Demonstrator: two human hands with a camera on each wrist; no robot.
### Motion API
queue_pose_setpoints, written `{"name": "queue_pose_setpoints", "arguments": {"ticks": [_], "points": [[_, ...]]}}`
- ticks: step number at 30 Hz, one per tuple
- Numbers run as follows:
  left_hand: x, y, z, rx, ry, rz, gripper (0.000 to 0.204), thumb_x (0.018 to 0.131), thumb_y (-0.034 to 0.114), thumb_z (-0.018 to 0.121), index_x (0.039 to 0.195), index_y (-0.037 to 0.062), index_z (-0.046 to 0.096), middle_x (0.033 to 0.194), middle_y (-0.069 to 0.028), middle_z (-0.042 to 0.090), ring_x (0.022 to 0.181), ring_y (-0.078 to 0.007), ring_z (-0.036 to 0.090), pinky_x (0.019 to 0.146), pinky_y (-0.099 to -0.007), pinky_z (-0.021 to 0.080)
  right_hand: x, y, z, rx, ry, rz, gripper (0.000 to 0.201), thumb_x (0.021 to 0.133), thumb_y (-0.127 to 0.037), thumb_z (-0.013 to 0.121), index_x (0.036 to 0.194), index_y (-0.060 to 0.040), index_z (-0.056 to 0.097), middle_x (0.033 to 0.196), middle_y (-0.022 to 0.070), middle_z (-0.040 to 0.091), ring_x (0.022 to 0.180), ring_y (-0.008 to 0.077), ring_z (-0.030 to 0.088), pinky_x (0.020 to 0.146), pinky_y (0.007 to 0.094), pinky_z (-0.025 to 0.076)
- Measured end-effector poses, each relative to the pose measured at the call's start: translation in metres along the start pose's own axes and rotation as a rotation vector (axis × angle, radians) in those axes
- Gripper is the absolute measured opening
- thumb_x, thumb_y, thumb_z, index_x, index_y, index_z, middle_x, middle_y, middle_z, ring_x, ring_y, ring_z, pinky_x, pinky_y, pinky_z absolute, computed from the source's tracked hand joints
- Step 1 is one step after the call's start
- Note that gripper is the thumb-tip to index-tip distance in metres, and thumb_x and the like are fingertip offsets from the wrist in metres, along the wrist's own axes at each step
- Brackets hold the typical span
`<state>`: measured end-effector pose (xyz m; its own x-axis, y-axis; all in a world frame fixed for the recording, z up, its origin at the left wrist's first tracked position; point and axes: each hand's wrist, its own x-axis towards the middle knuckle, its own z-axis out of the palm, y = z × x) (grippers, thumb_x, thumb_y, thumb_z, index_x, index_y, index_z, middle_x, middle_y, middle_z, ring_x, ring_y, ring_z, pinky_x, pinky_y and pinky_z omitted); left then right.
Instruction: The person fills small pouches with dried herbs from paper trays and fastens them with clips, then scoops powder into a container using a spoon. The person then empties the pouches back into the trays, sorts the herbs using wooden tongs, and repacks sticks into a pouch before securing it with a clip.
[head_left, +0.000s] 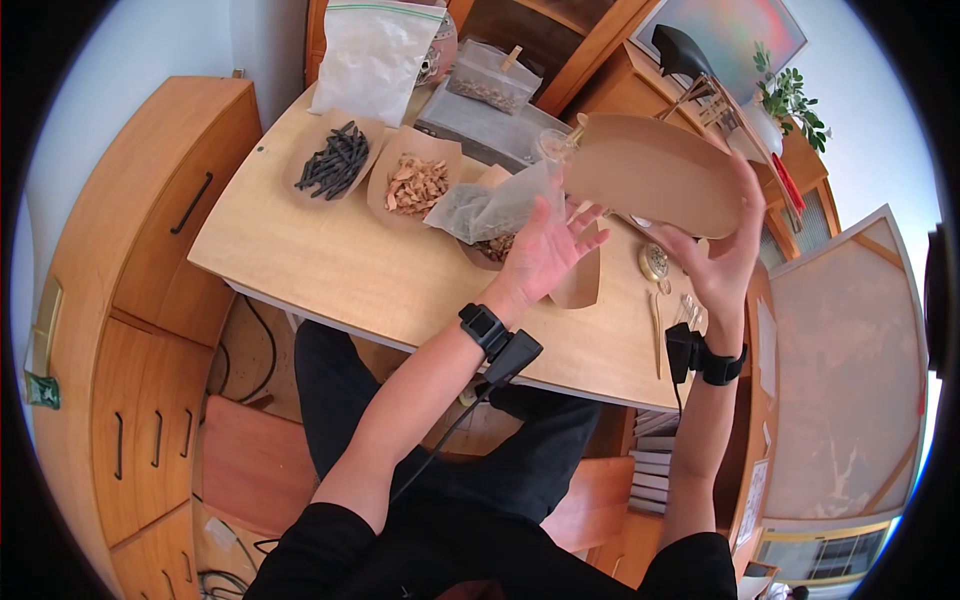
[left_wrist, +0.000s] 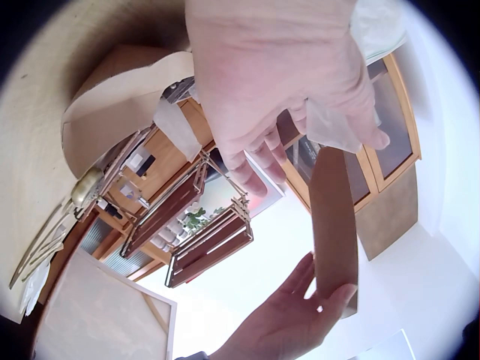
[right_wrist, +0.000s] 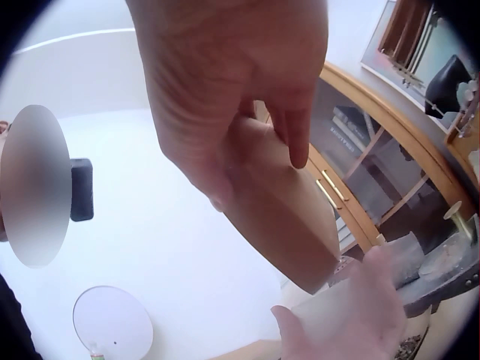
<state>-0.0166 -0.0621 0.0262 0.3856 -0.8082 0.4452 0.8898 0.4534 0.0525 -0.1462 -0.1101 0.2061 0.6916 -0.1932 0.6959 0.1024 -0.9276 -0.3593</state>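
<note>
My right hand grips a brown paper tray by its end, thumb on one side and fingers on the other, raised above the table. In the left wrist view the tray appears edge-on. My left hand is palm up with its fingers stretched toward the tray. A clear plastic bag lies beside its thumb and partly passes behind the hand. Under the bag, a paper tray with brown dried pieces is mostly hidden. Another paper tray shows beside my left fingers.
Farther left stand paper trays of black sticks and pale wood-like chips. Behind are a large white zip bag, a clipped bag and a grey box. A round brass piece and thin tools lie at right.
</note>
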Motion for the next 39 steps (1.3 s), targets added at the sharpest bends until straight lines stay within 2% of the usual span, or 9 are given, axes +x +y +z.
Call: {"name": "queue_pose_setpoints", "arguments": {"ticks": [2,4,12,18,24,26,28,30,39], "points": [[-0.001,0.001,0.001,0.03,0.005,0.008,0.081,0.08,0.062,0.067,0.145,0.0257,0.034,0.143,-0.0049,0.043,0.132,-0.0222,0.041,0.109,-0.0462,0.037,-0.014,0.012,-0.013,0.072,0.074,0.027,0.085,0.073,0.001,0.077,0.145,-0.0061,0.033,0.145,0.0134,0.043,0.129,0.023,0.047,0.105,0.0362,0.043],[-0.002,0.001,0.003,0.036,-0.001,0.005,0.08,0.081,0.062,0.066,0.145,0.0258,0.034,0.144,-0.0056,0.042,0.132,-0.0231,0.042,0.108,-0.0464,0.038,-0.031,0.019,-0.026,0.149,0.362,0.188,0.081,0.076,0.0,0.076,0.145,-0.0047,0.033,0.14,0.0124,0.045,0.125,0.0221,0.049,0.103,0.035,0.044],[0.0,-0.001,0.001,0.052,-0.009,-0.027,0.073,0.087,0.064,0.058,0.145,0.0252,0.035,0.147,-0.0089,0.039,0.133,-0.0244,0.041,0.109,-0.0468,0.037,-0.131,0.087,-0.039,-0.03,0.488,0.514,0.068,0.083,-0.006,0.075,0.139,-0.0027,0.037,0.136,0.0119,0.045,0.117,0.0202,0.052,0.095,0.0315,0.047],[-0.001,0.001,0.0,0.082,0.013,-0.056,0.067,0.092,0.063,0.051,0.144,0.0235,0.036,0.148,-0.0098,0.038,0.133,-0.0243,0.042,0.109,-0.0476,0.037,-0.157,0.109,-0.007,-0.276,0.405,0.649,0.062,0.078,-0.015,0.082,0.125,0.0038,0.046,0.118,0.0149,0.055,0.107,0.0217,0.056,0.092,0.0316,0.046],[0.0,0.001,0.005,0.089,0.036,-0.068,0.064,0.093,0.062,0.049,0.142,0.0216,0.039,0.143,-0.0097,0.044,0.13,-0.0229,0.045,0.107,-0.0469,0.039,-0.188,0.111,0.021,-0.33,0.264,0.735,0.073,0.075,-0.02,0.083,0.129,0.0073,0.042,0.126,0.0242,0.048,0.116,0.031,0.052,0.096,0.0372,0.046],[0.002,0.002,0.002,0.016,0.031,-0.075,0.067,0.092,0.061,0.051,0.144,0.0194,0.038,0.147,-0.011,0.04,0.132,-0.0235,0.043,0.107,-0.0481,0.038,-0.196,0.099,0.02,-0.318,0.074,0.736,0.081,0.075,-0.023,0.083,0.134,0.0055,0.037,0.143,0.0329,0.033,0.135,0.0442,0.036,0.102,0.0437,0.042],[0.003,0.003,0.001,0.018,0.028,-0.097,0.066,0.093,0.059,0.05,0.143,0.0181,0.039,0.147,-0.0114,0.04,0.132,-0.024,0.044,0.107,-0.0483,0.038,-0.195,0.09,0.012,-0.292,0.06,0.776,0.08,0.075,-0.022,0.082,0.136,0.0039,0.037,0.146,0.0345,0.029,0.141,0.0455,0.026,0.106,0.0444,0.039],[0.003,0.004,0.001,0.02,0.029,-0.123,0.065,0.094,0.058,0.049,0.143,0.0167,0.039,0.147,-0.0117,0.04,0.131,-0.0244,0.045,0.107,-0.0485,0.038,-0.194,0.094,0.005,-0.274,0.118,0.697,0.077,0.077,-0.02,0.08,0.138,0.002,0.038,0.146,0.0305,0.034,0.139,0.0382,0.033,0.113,0.0409,0.032],[0.015,0.022,0.019,0.079,0.03,-0.306,0.05,0.105,0.043,0.032,0.134,0.0066,0.049,0.143,-0.0152,0.047,0.128,-0.0274,0.049,0.106,-0.0492,0.038,-0.087,0.09,-0.003,-0.087,0.158,0.288,0.054,0.083,-0.017,0.072,0.129,-0.0023,0.049,0.14,0.0241,0.044,0.134,0.0398,0.04,0.107,0.0426,0.038]]}}
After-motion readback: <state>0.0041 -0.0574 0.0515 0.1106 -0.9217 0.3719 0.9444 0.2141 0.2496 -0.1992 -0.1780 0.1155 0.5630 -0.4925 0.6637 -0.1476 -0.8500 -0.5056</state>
